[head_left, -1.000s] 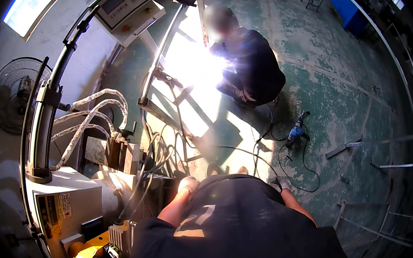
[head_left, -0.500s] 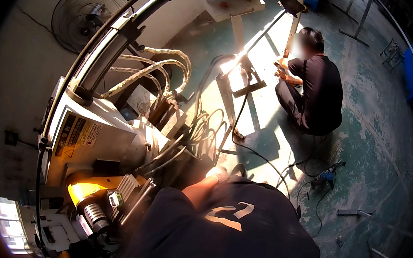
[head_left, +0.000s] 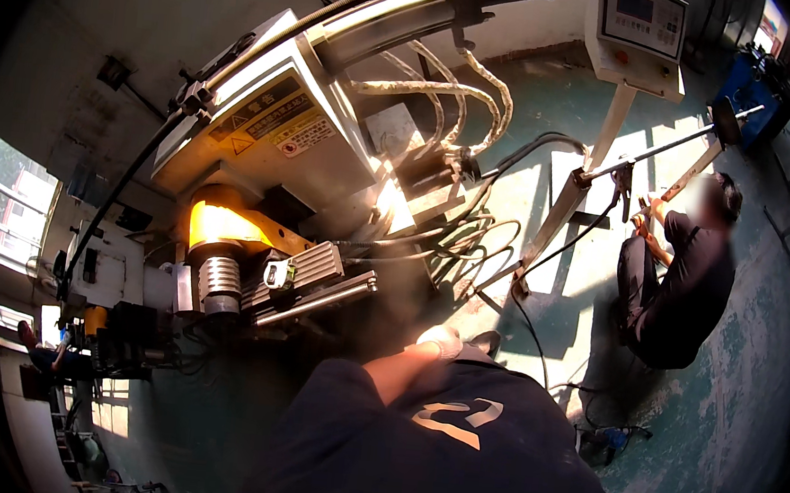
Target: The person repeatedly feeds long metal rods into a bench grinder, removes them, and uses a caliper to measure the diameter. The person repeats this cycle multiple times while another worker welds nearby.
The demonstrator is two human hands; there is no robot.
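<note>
My left hand, in a pale glove, is held in front of my dark shirt at waist height. Its fingers are blurred and partly turned away, so I cannot tell whether it holds anything. My right hand does not show. Nearest on the left is a large white machine with a yellow curved part and a ribbed metal cylinder. A small tape measure lies on its ribbed grey block, apart from my hand.
Black cables loop across the floor beside the machine. A control panel stands on a post at the back. Another person squats at the right by a metal stand. A blue-and-black power tool lies on the floor.
My view has swung left, so the machine, the window and the squatting person sit further right in the picture. My left hand stays in front of my waist.
</note>
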